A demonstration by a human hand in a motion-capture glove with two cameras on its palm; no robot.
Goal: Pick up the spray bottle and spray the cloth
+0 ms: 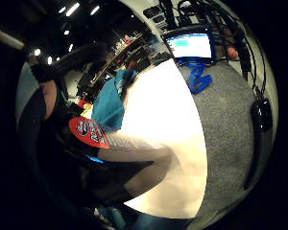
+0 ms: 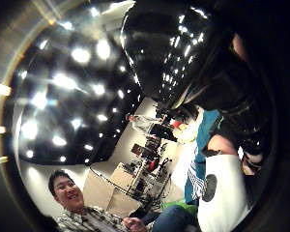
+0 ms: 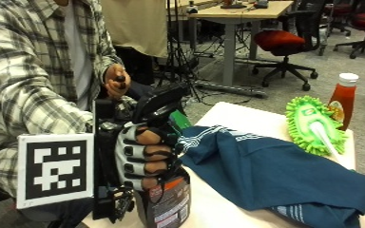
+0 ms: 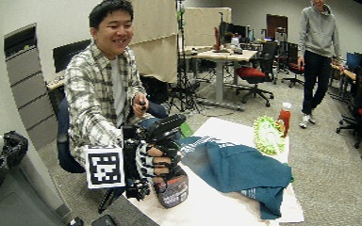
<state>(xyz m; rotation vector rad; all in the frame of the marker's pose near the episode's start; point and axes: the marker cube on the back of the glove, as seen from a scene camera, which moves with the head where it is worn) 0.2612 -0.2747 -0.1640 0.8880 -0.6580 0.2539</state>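
Office carpet and desks sit behind the white table (image 3: 245, 118), where my job is laid out. My fingers (image 3: 146, 153) are curled round the neck of the bottle (image 3: 167, 197), stacked one above another, so my right hand (image 3: 138, 159) has it gripped just under the black spray head (image 3: 163, 105). I can't tell whether the bottle's base is touching the table or just off it. It stands upright at the near corner, beside the cloth (image 3: 277, 173). The nozzle seems to point over the cloth, which I judge is why I hold it this way: a squeeze should wet the fabric. The cloth lies rumpled across the middle of the table. My forearm comes in level from the chair side, knuckles toward the outside camera.
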